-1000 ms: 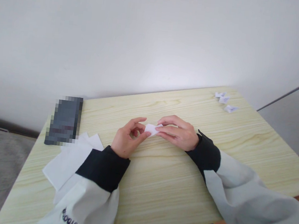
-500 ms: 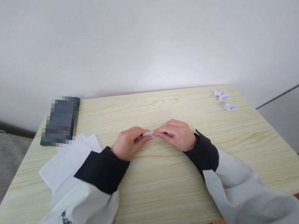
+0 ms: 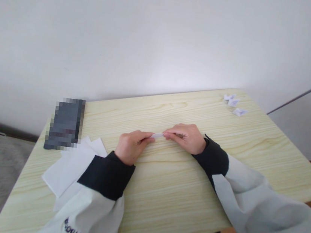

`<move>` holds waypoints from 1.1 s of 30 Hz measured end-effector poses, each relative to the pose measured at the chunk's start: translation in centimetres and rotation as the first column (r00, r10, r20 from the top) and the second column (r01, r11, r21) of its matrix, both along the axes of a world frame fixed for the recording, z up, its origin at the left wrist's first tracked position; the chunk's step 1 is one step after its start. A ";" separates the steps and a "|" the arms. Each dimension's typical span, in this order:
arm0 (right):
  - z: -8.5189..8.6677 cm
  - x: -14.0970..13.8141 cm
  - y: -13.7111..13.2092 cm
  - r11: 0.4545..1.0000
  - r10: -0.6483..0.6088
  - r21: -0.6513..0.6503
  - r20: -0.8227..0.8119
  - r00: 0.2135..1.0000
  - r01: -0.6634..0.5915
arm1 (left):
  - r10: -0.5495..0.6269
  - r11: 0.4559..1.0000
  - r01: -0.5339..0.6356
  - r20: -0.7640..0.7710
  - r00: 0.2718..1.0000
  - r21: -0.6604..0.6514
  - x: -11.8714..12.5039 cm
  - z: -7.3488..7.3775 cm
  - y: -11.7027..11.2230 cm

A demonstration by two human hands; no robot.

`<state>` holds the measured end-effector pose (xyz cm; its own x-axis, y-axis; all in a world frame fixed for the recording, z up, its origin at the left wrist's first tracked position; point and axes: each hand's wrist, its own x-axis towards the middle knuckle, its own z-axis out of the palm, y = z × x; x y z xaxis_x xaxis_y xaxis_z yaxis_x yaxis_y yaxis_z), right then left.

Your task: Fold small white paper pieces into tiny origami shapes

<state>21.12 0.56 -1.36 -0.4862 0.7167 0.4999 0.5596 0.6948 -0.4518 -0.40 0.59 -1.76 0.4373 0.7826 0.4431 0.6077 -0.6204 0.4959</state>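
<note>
My left hand [image 3: 130,146] and my right hand [image 3: 186,136] meet over the middle of the pale wooden table [image 3: 185,195]. Both pinch a small folded piece of white paper [image 3: 157,135] between thumb and fingers, one hand at each end. The paper looks like a narrow strip just above the tabletop. Most of it is hidden by my fingertips.
White paper sheets [image 3: 70,164] lie at the left, partly under my left sleeve. A dark blurred flat object [image 3: 65,124] sits at the back left corner. Three small folded paper pieces [image 3: 234,103] rest at the back right. A white wall stands behind the table.
The paper went from a wider open shape to a flattened narrow strip. My fingers have closed tighter on it and both hands sit lower, closer to the table.
</note>
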 end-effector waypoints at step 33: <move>0.7 -0.3 -1.2 0.950 -0.018 -0.307 -0.247 0.969 -0.060 | -0.036 0.978 0.009 0.125 0.992 0.210 0.6 0.7 0.1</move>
